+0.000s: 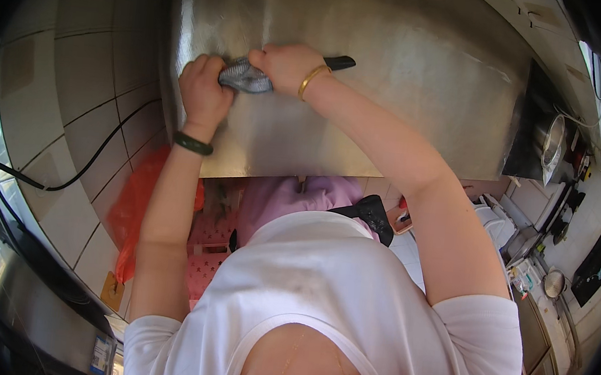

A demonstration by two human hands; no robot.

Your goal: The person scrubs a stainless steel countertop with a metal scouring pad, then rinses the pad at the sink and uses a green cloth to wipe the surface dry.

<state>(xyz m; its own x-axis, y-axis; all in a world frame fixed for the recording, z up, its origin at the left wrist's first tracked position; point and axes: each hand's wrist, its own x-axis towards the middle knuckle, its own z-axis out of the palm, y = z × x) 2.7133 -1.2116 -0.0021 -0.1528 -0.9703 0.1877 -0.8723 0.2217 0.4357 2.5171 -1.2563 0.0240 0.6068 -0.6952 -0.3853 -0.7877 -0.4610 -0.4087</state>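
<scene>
A silver-grey, finely ribbed cloth (248, 77) is bunched between my two hands over a smooth metal worktop (422, 80). My left hand (205, 85), with a dark bangle at the wrist, grips its left end. Close by on the right, my right hand (289, 68) is closed around a tool and meets the cloth's other side. The tool's black handle (341, 62) juts out to the right past my wrist, which wears a gold-coloured bangle. My fingers and the cloth hide the rest of the tool, so its kind cannot be told.
A tiled wall (90, 83) with a black cable (93, 169) runs along the left. Below the worktop's left end hangs a red plastic bag (135, 210). Far right, a metal pot (553, 140) stands by a dark panel. A strainer (554, 283) appears lower right.
</scene>
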